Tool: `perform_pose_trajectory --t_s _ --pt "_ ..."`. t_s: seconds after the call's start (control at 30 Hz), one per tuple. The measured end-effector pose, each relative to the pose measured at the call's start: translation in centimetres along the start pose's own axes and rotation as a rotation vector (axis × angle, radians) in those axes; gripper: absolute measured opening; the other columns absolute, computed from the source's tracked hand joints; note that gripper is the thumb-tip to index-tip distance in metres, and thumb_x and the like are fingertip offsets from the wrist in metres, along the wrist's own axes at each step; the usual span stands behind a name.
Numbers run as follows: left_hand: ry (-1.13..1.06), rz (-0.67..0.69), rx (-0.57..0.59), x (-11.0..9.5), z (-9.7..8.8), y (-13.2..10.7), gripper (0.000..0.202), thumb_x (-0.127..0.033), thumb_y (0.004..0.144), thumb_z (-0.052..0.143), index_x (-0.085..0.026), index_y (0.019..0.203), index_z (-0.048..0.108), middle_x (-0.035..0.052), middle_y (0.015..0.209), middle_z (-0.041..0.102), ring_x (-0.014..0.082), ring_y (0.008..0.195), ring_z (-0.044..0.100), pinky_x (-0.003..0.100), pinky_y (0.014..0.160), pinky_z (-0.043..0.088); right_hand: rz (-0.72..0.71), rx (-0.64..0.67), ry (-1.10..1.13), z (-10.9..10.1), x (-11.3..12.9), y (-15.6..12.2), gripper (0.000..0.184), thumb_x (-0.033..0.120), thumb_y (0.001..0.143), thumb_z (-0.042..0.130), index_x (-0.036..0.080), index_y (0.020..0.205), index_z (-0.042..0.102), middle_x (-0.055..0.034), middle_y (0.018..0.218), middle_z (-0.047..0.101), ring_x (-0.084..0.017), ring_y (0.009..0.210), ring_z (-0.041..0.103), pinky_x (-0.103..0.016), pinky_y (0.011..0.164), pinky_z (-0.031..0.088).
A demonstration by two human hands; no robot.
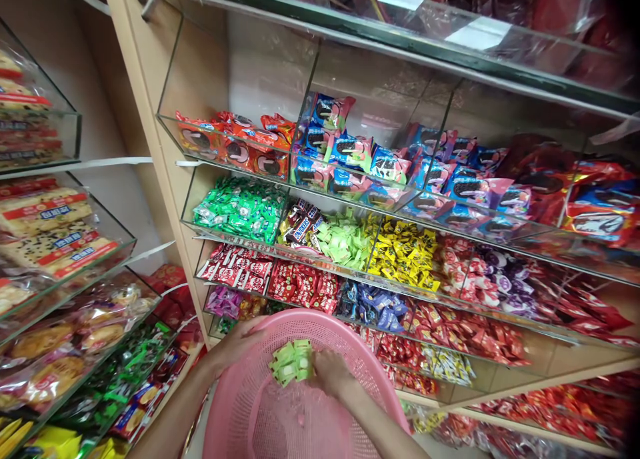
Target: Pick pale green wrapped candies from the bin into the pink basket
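A round pink plastic basket [225, 405] with perforated walls is in front of me at the bottom. My left hand [243, 341] lies over its far left rim, fingers wrapped on the edge. Inside the basket is my right hand [331, 373], its fingers curled and partly hidden. A clump of small light-green wrapped candies [291, 362] touches the fingers of that hand, over the far side of the basket. Similar light-green candies [347, 239] fill a shelf bin beyond the basket.
Glass-fronted shelves hold yellow candies [405, 252], green candies [240, 205], Snickers bars [303, 224] and blue cookie packs [350, 149]. Another rack at left holds packaged pastries [55, 232]. A glass shelf edge [400, 39] runs across the top.
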State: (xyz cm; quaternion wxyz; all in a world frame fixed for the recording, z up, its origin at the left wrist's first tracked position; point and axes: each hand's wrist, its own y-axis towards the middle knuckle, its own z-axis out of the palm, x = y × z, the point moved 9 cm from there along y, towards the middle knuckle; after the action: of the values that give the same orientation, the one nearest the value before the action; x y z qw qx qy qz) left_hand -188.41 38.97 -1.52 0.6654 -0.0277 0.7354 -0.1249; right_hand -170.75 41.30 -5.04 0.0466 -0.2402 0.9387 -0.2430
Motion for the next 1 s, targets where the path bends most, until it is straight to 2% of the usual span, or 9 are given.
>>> perform_pose_trajectory --t_s 0.1,0.17,0.23,0.37,0.47,0.57,0.63,0.8,1.0 --pt "0.008 0.007 0.000 0.1 -0.2 0.0 0.053 -0.040 0.080 0.054 -0.017 0.128 0.050 0.0050 0.126 0.054 0.0225 0.114 0.050 0.027 0.094 0.041 -0.045 0.001 0.041 -1.5 -0.1 -0.6 0.030 0.032 0.069 0.067 0.016 0.094 0.066 -0.0130 0.099 0.067 -0.029 0.094 0.061 -0.033 0.073 0.045" --pt "0.003 0.006 -0.007 0.1 -0.3 0.0 0.054 -0.042 0.080 0.054 -0.018 0.128 0.049 0.0043 0.127 0.053 0.0226 0.117 0.047 0.027 0.094 0.040 -0.127 -0.038 0.092 -4.0 0.2 -1.6 0.027 0.036 0.071 0.066 0.017 0.091 0.066 -0.0101 0.096 0.068 -0.026 0.092 0.061 -0.030 0.070 0.043" --pt "-0.018 0.001 -0.014 0.1 -0.3 -0.1 0.056 -0.045 0.079 0.055 -0.019 0.128 0.049 0.0045 0.127 0.053 0.0230 0.118 0.047 0.027 0.095 0.041 -0.231 -0.108 0.152 -7.9 0.6 -3.4 0.026 0.040 0.075 0.061 0.019 0.090 0.066 -0.0059 0.090 0.068 -0.021 0.084 0.061 -0.026 0.064 0.041" --pt "-0.062 0.013 -0.025 0.3 -0.4 0.0 0.060 -0.049 0.075 0.059 -0.018 0.125 0.052 0.0065 0.126 0.053 0.0241 0.115 0.050 0.029 0.095 0.041 -0.443 -0.314 0.184 -18.1 1.2 -7.6 0.022 0.037 0.086 0.048 0.020 0.089 0.063 0.0006 0.076 0.065 -0.011 0.068 0.057 -0.022 0.059 0.036" --pt "-0.078 -0.006 -0.045 1.1 -0.7 0.1 0.063 -0.051 0.074 0.060 -0.017 0.126 0.051 0.0086 0.127 0.052 0.0249 0.117 0.048 0.031 0.096 0.041 -0.350 -0.561 0.001 -25.7 -0.4 -8.7 0.022 0.027 0.090 0.040 0.019 0.093 0.060 -0.0011 0.080 0.064 -0.011 0.072 0.056 -0.022 0.064 0.036" --pt "-0.120 -0.008 -0.032 1.8 -0.9 0.0 0.066 -0.049 0.075 0.060 -0.015 0.130 0.047 0.0099 0.128 0.052 0.0249 0.117 0.049 0.033 0.097 0.040 -0.175 -0.699 -0.236 -30.4 -2.4 -7.5 0.021 0.016 0.089 0.040 0.017 0.099 0.058 -0.0056 0.093 0.063 -0.015 0.084 0.057 -0.024 0.067 0.036" --pt "-0.151 0.013 -0.019 1.8 -0.9 -0.1 0.063 -0.047 0.077 0.059 -0.016 0.130 0.046 0.0095 0.128 0.051 0.0239 0.117 0.049 0.033 0.098 0.039 -0.115 -0.676 -0.366 -31.4 -3.0 -5.8 0.024 0.011 0.086 0.040 0.017 0.102 0.058 -0.0077 0.098 0.063 -0.016 0.089 0.057 -0.024 0.067 0.035" --pt "-0.162 0.094 0.026 0.8 -0.8 -0.5 0.054 -0.042 0.082 0.055 -0.018 0.129 0.048 0.0078 0.129 0.051 0.0226 0.116 0.049 0.033 0.100 0.037 -0.044 -0.623 -0.595 -30.7 -3.3 -3.7 0.031 0.004 0.084 0.038 0.013 0.100 0.063 -0.0129 0.102 0.062 -0.022 0.100 0.053 -0.030 0.076 0.034" --pt "-0.177 0.104 0.062 0.5 -0.5 -0.3 0.048 -0.036 0.083 0.054 -0.018 0.127 0.051 0.0069 0.120 0.057 0.0222 0.109 0.054 0.033 0.098 0.038 -0.013 -0.536 -0.609 -29.6 -3.9 -3.1 0.035 0.001 0.082 0.039 0.012 0.105 0.061 -0.0132 0.102 0.064 -0.022 0.101 0.054 -0.035 0.083 0.028"
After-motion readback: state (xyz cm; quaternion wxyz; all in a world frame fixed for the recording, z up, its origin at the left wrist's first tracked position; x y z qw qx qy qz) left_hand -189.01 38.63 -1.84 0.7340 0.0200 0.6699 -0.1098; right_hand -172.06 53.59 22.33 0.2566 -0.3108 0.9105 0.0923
